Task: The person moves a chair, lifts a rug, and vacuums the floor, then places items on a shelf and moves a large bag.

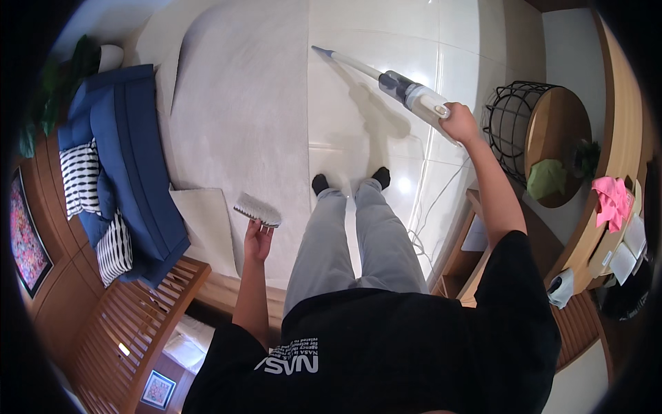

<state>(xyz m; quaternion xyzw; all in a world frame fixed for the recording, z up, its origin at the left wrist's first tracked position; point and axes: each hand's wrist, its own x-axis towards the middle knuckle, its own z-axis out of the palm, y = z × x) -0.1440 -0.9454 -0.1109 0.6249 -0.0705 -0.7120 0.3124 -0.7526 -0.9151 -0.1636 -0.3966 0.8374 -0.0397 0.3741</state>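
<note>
My left hand (258,241) grips a scrub brush (257,211) with pale bristles, held above a light grey carpet (238,114). My right hand (460,123) is closed around the handle of a white and grey handheld vacuum cleaner (419,101). Its long pale tube ends in a dark crevice nozzle (321,51), which points away from me near the carpet's straight edge. Whether the nozzle touches the floor I cannot tell. A thin cord (437,199) runs along the tiles behind the vacuum cleaner.
Glossy tiles (357,134) border the carpet on the right. A blue sofa (137,155) with patterned cushions stands at left, beside a folded carpet corner (204,222). At right, a wire-frame side table (558,124) carries a green cloth (546,178). A pink cloth (611,202) lies on a wooden desk.
</note>
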